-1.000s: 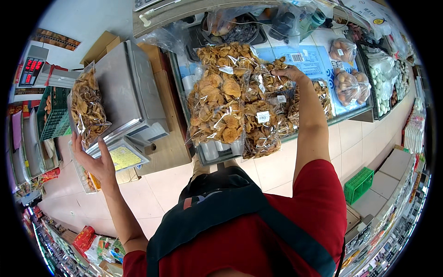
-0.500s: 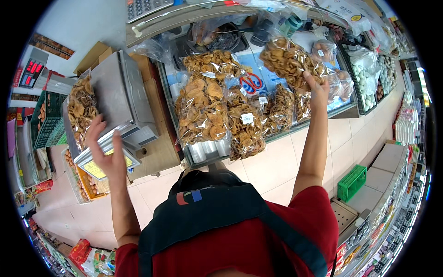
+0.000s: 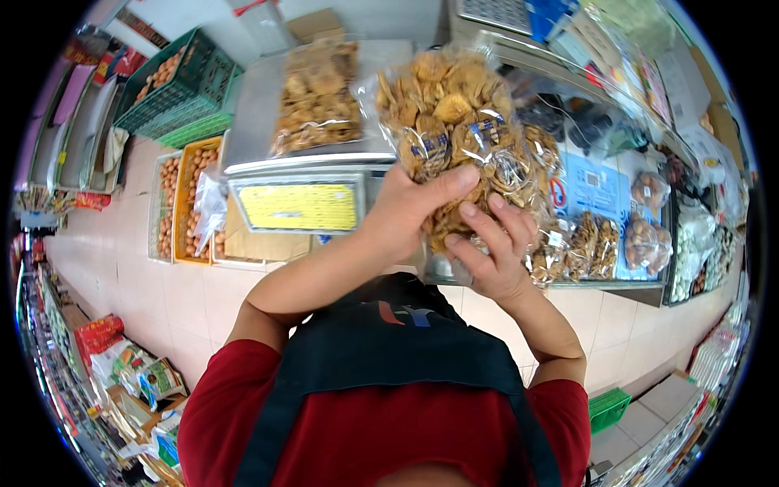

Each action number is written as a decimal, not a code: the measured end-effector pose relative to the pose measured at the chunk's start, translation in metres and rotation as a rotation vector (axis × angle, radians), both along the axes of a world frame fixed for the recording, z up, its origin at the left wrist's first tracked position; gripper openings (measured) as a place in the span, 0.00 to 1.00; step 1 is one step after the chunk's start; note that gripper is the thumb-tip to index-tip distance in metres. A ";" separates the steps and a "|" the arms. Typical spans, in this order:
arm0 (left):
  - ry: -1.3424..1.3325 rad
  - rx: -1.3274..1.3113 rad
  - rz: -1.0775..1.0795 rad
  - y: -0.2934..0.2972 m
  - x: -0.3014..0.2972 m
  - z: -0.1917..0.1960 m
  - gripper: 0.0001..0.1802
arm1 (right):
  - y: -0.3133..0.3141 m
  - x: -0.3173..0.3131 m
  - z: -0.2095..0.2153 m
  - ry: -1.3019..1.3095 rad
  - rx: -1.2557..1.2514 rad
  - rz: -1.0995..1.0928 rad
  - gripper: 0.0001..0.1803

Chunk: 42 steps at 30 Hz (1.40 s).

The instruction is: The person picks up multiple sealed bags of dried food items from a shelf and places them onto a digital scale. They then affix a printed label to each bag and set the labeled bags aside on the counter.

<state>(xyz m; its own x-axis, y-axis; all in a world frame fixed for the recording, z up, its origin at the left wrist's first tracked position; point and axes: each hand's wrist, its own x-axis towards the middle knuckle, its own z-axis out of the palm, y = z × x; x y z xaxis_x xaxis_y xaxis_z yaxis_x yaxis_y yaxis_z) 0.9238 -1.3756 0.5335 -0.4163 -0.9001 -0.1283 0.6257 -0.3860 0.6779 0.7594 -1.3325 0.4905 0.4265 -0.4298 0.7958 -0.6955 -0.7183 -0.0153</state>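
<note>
In front of my chest is a clear plastic bag of brown dried mushrooms (image 3: pixel 442 89), gripped from both sides. My left hand (image 3: pixel 410 207) closes on its lower left edge, thumb across the front. My right hand (image 3: pixel 497 247) presses its lower right part, with fingers curled over the plastic. To the left, a second clear bag of dried mushrooms (image 3: pixel 318 101) lies on the metal platform of a scale (image 3: pixel 247 105). A yellow-faced panel (image 3: pixel 299 207) is at the scale's near side. The held bag hides part of the display behind it.
Right of the held bag, smaller bags of dried mushrooms (image 3: pixel 596 243) lie on a blue-lined display tray (image 3: pixel 596 188). An orange crate of eggs (image 3: pixel 188 195) and a dark green crate (image 3: pixel 166 81) are at the left. A green basket (image 3: pixel 608 410) is at the lower right.
My view has turned left. My right hand has brought a bag over from the display toward me, and my left hand has moved from beside the scale onto that bag.
</note>
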 end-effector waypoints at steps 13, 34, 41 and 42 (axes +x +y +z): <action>-0.167 -0.309 0.462 -0.134 0.209 0.005 0.22 | -0.038 0.119 -0.125 -1.536 1.636 -0.420 0.09; -0.331 -0.094 0.113 -0.080 0.139 -0.017 0.32 | -0.017 0.100 -0.049 -1.455 1.235 -0.050 0.59; -0.826 -0.151 0.114 -0.103 0.207 -0.029 0.40 | 0.013 0.067 -0.034 -1.312 1.092 0.004 0.58; -0.919 -0.189 0.153 -0.105 0.210 -0.035 0.41 | 0.015 0.064 -0.030 -1.273 1.099 0.014 0.58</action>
